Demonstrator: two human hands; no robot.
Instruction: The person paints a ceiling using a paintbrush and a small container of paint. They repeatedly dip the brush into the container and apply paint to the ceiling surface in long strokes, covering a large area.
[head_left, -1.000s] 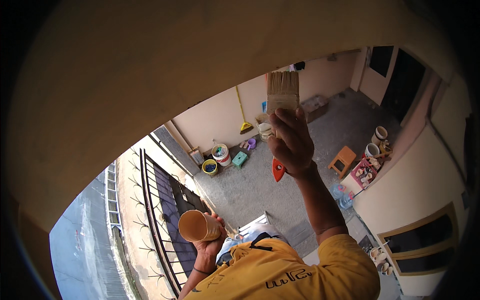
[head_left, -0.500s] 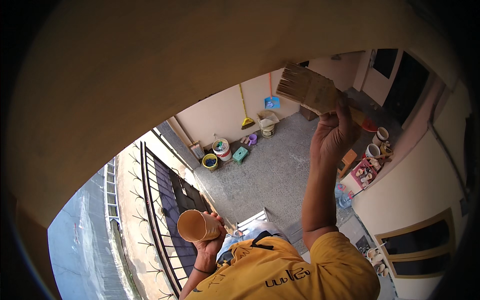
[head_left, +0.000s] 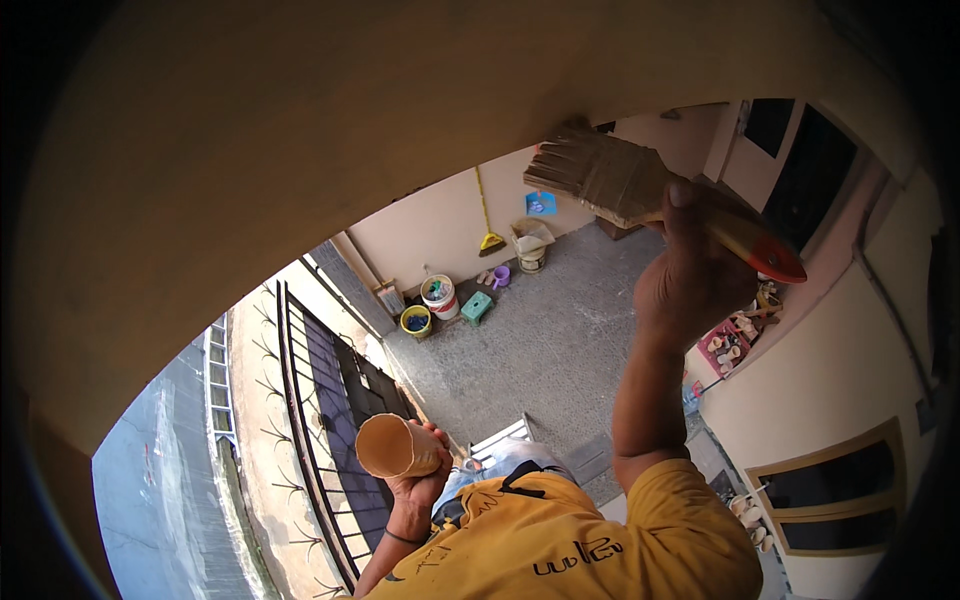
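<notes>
My right hand [head_left: 690,275] is raised and closed round a wide paintbrush [head_left: 625,180] with a wooden, red-tipped handle. Its worn, coated bristles are up at the edge of the beige overhead surface [head_left: 400,110], slightly splayed; they look to be touching it. Lower down on the left, my left hand [head_left: 425,475] grips a tan paint cup [head_left: 395,446] from the side. The cup's mouth faces up, and its inside is the same tan colour; how much paint it holds cannot be made out.
Far below lies a grey floor [head_left: 540,330]. A black metal gate [head_left: 330,430] runs along the left. Against the far wall stand a white bucket [head_left: 440,295], a green stool [head_left: 477,308] and a yellow broom [head_left: 490,243]. White ladder steps [head_left: 505,437] show under me.
The paintbrush has tilted and shifted slightly left, its handle swinging out to the right and into view. My right wrist has turned. The left hand and cup stay nearly still.
</notes>
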